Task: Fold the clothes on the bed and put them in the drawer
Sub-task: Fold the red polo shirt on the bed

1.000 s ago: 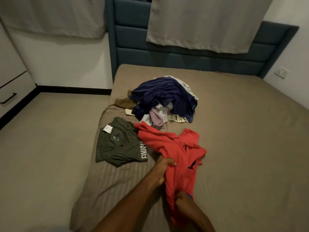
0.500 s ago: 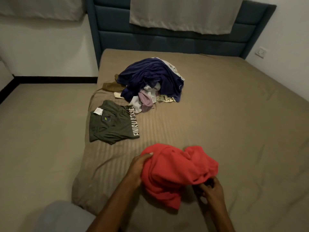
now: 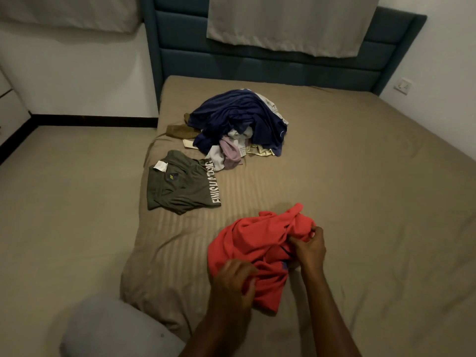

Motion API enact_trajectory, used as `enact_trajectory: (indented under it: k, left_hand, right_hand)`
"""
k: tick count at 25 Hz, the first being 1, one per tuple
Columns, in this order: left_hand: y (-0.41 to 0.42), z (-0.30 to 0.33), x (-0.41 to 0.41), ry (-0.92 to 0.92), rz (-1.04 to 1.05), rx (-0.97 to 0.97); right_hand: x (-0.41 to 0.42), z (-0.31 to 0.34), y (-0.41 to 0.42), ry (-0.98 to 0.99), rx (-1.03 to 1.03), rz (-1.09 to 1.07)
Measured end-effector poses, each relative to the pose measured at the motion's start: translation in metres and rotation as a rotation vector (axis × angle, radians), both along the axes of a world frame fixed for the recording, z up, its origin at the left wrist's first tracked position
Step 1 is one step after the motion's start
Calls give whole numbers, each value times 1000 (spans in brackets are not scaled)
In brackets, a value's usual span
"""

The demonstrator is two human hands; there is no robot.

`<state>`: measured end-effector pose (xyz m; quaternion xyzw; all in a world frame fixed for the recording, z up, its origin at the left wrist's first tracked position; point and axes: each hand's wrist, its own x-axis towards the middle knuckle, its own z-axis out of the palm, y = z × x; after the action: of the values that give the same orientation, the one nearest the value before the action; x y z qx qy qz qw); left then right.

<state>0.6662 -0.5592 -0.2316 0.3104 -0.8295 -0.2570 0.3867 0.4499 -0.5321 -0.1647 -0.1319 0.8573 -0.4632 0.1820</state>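
A crumpled red garment [image 3: 247, 243] lies bunched on the tan bed [image 3: 360, 189] near its front edge. My left hand [image 3: 231, 284] grips its lower left part. My right hand [image 3: 309, 247] pinches the fabric at its right side. A folded olive-green shirt [image 3: 180, 184] with white lettering lies flat to the left, near the bed's edge. Farther back sits a pile of unfolded clothes [image 3: 239, 122], dark blue on top with white, pink and brown pieces beneath.
A blue padded headboard [image 3: 270, 63] stands behind the bed, with a grey curtain [image 3: 288, 21] hanging over it. The beige floor [image 3: 64, 202] stretches to the left. A white drawer unit [image 3: 10, 112] shows at the far left edge. A wall socket [image 3: 402, 85] is at the right.
The red garment came off the pile's side toward the bed's front and is now bunched up. Both hands shifted their grip on it, the right one moving up to its right side.
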Motion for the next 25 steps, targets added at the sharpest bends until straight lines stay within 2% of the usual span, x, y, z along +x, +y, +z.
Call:
enact_trajectory:
  k: [2,4,5,6,9,10,11,13,15,17,18,19,21,23,25]
  left_hand:
    - [19,-15,-8,-130,-133,45]
    - [28,-29,-20,-300,-61,66]
    - [32,-32,-26,-329,-23,71]
    - [33,-25,-26,-311,-19,91]
    - [31,-5,-18,-36,-102,112]
    - [24,-1,-9,61,-118,212]
    - [14,0,1,169,-139,390]
    - [-8,1,20,394,-122,761]
    - [-28,0,34,483,13,1039]
    - [-34,-1,38,486,50,1248]
    - [-35,-7,37,476,100,1229]
    - [-36,-13,36,451,161,1127]
    - [-33,-15,38,361,223,889]
    - [-29,-4,45,238,280,488]
    - [-17,14,50,200,218,79]
  right_hand:
    - [3,4,0,-19,-66,-35]
    - [10,8,2,-37,-121,-63]
    - [16,14,5,-37,-150,-74]
    - [19,21,6,-51,-200,-83]
    - [3,38,15,-221,-509,2]
    - [-4,44,17,-265,-556,65]
    - [-12,44,20,-250,-545,135]
    - [-17,28,30,-118,-376,224]
    - [-7,-1,46,42,-163,315]
    - [8,-34,60,179,15,484]
    - [14,-50,63,256,102,560]
    - [19,-61,65,347,186,588]
    - [27,-67,64,495,211,516]
    - [34,-60,57,572,119,471]
    - [36,-56,46,594,35,493]
